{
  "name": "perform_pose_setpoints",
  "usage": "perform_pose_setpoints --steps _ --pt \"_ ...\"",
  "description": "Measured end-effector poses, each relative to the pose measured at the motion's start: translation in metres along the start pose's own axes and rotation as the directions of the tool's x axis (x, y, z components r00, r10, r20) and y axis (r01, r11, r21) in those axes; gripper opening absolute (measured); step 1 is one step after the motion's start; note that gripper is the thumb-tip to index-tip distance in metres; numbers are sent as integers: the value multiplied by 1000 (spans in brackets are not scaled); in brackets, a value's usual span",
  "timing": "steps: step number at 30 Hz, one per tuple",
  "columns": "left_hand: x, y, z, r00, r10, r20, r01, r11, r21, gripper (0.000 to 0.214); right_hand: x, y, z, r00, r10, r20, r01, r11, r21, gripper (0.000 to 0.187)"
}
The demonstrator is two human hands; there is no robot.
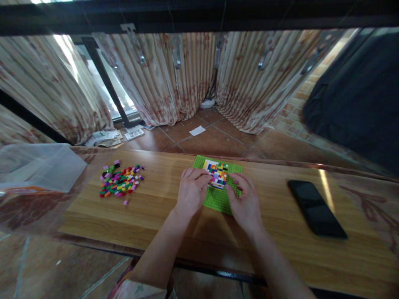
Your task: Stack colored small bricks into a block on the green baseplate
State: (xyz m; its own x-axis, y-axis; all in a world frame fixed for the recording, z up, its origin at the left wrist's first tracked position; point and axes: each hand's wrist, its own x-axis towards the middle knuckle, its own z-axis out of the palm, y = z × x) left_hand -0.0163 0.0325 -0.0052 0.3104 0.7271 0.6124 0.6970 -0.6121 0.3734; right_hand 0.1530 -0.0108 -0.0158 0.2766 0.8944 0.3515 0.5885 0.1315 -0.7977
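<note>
A green baseplate (221, 199) lies on the wooden table (156, 207), with a patch of small multicoloured bricks (217, 172) built on its far half. My left hand (191, 192) rests on the plate's left side, fingers curled, fingertips pressing at the left edge of the brick patch. My right hand (245, 199) sits on the plate's right side, thumb and fingers pinched together at the patch's lower right corner. Whether either hand holds a loose brick is too small to make out. A heap of loose coloured bricks (120, 181) lies to the left.
A black phone (316, 207) lies face up on the table's right part. A clear plastic bag (37, 166) sits at the far left edge. Beyond the table are tiled floor, striped curtains (174, 79) and papers (106, 137) on the floor.
</note>
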Motion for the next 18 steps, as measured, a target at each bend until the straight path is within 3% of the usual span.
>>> perform_pose_setpoints --steps 6,10,18 --pt "-10 -1 7 999 26 -44 -27 999 -38 21 3 1 6 995 -53 83 53 999 -3 46" --pt "-14 1 10 998 -23 -57 20 998 -56 22 1 1 10 986 -96 138 92 995 37 47" --pt "-12 5 5 997 -69 -39 62 987 -147 22 -3 2 9 984 -60 169 48 996 74 52"
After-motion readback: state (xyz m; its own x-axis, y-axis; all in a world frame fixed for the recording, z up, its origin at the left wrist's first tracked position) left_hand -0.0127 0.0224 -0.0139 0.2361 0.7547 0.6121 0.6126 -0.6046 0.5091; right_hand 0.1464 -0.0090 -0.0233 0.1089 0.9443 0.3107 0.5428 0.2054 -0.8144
